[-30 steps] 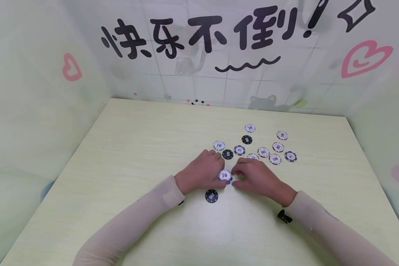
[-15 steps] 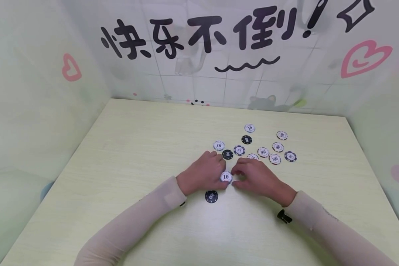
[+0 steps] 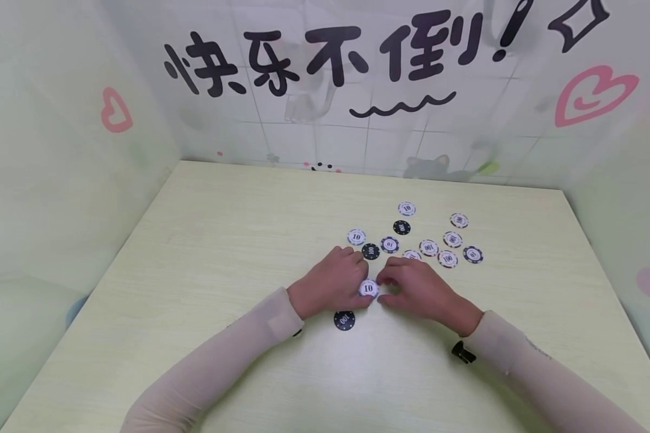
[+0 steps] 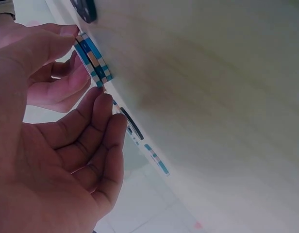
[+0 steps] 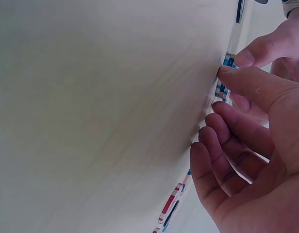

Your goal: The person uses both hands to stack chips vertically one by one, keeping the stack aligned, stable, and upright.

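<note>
1. Tabletop (image 3: 238,240), centre: smooth wood-grain surface with a soft sheen.
2. Chip stack (image 3: 368,288), centre: plastic-looking, smooth-faced.
3. Sleeve (image 3: 211,361), lower left: matt cloth, finely creased.
4. Backdrop (image 3: 216,126), top: thin printed sheet, smooth.
5. Clip (image 3: 464,352), lower right: plastic-looking.

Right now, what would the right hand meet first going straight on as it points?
Likely the chip stack, which the left hand holds; whether the right hand already touches it is unclear.
</note>
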A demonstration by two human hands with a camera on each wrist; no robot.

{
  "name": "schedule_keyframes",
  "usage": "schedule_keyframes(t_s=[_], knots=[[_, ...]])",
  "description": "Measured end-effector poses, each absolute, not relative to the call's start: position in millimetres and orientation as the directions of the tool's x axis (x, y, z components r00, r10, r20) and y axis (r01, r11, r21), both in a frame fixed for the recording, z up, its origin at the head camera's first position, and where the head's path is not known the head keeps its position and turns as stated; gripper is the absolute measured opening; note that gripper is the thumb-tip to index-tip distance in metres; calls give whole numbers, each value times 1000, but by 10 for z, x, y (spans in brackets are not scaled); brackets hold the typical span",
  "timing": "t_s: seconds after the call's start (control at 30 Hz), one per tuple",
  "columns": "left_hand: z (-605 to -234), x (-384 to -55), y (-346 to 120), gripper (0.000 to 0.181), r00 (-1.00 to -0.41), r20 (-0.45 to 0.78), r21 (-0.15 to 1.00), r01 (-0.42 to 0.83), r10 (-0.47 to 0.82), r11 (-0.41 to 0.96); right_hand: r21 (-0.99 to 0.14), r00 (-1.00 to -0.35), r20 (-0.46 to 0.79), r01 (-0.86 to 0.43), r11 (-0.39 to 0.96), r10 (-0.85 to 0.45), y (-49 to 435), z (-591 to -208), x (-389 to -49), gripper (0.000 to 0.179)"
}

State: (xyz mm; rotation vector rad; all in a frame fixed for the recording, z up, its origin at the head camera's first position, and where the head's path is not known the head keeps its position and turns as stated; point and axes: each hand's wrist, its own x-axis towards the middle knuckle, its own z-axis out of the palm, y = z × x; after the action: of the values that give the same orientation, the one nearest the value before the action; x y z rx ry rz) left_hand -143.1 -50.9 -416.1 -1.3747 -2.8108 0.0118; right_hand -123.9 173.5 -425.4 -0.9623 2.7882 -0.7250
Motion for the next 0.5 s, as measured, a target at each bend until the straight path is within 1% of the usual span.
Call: schedule_keyframes(t_s=[0.27, 0.5], knots=[[-4149, -1423, -521, 48, -624, 2, -24, 781, 781, 624, -466, -793, 60, -560, 685, -607, 1735, -4257, -1244, 25], [-4131, -1369, -627, 53, -655, -1, -14, 756, 756, 655, -463, -794, 54, -557, 689, -606, 1731, -4243, -1236, 26]])
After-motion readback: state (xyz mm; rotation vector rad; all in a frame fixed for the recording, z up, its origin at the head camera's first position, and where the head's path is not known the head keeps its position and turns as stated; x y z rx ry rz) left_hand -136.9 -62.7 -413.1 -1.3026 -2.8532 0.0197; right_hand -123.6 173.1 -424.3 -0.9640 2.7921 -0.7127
